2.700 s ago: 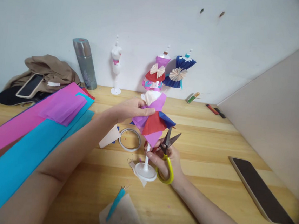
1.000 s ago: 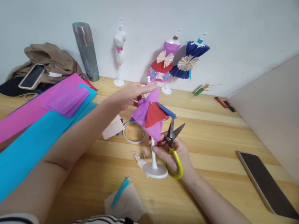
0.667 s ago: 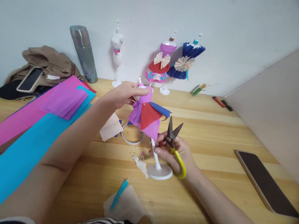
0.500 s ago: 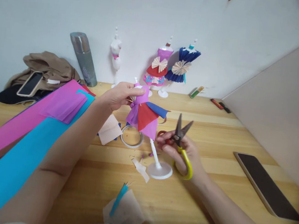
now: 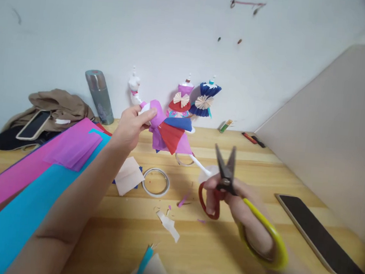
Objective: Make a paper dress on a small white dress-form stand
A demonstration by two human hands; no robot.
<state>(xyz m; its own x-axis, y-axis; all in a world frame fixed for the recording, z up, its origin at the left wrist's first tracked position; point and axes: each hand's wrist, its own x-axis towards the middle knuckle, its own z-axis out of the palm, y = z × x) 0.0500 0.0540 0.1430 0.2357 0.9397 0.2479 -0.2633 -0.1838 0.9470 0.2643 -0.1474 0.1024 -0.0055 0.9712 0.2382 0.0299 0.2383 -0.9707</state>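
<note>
A pale wall (image 5: 166,32) fills the top of the frame; below it a wooden tabletop (image 5: 247,169) runs to the bottom edge. Long pink (image 5: 20,181) and blue (image 5: 33,209) sheets cross the lower left, cut off by the frame's edge, the blue one partly hidden behind the left forearm. At right lies a dark flat device (image 5: 318,234).

Brown cloth (image 5: 56,103) is bunched at left beside a leaning flask (image 5: 99,96). Near the centre, the dressed mannequin (image 5: 170,133) tilts, its stand sloping down to the right; its round base is largely lost behind the other hand. The left hand (image 5: 131,128) pinches its upper body between thumb and fingers, the far fingertips out of sight.

The right hand (image 5: 237,207), right of centre and slightly blurred, has its fingers in the handles of the scissors (image 5: 226,182), blades parted and pointing up. Whether it touches the base cannot be told.

Three smaller-looking figures stand against the wall; the white figure (image 5: 133,89) has its foot hidden. One tape ring (image 5: 167,185) shows whole; another ring (image 5: 184,165) is half covered by the skirt. At bottom centre a turquoise piece (image 5: 142,266) is cropped. The purple scraps (image 5: 183,200) are tiny and indistinct.
</note>
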